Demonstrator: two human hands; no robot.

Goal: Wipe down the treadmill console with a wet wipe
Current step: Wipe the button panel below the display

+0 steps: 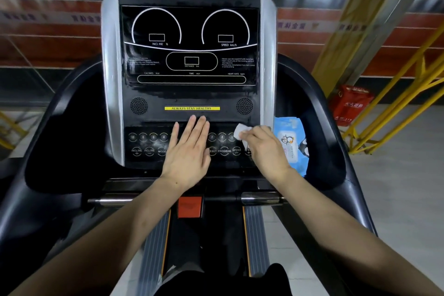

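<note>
The black treadmill console (189, 94) with silver side strips fills the middle of the head view. Its lower button panel (149, 145) carries round keys and INCLINE, PROGRAM and SPEED labels. My left hand (189, 151) lies flat with straight fingers on the middle of that panel. My right hand (264, 149) is over the panel's right end, its fingers curled round a crumpled white wet wipe (240, 131) that sticks out at the fingertips. A blue wet wipe pack (292, 137) sits in the right side tray, just beyond my right hand.
Black curved handrails (57, 113) flank the console. A chrome handlebar (115, 199) and a red safety key block (189, 206) sit below the panel. Yellow metal frames (394, 108) and a red box (350, 103) stand on the floor at right.
</note>
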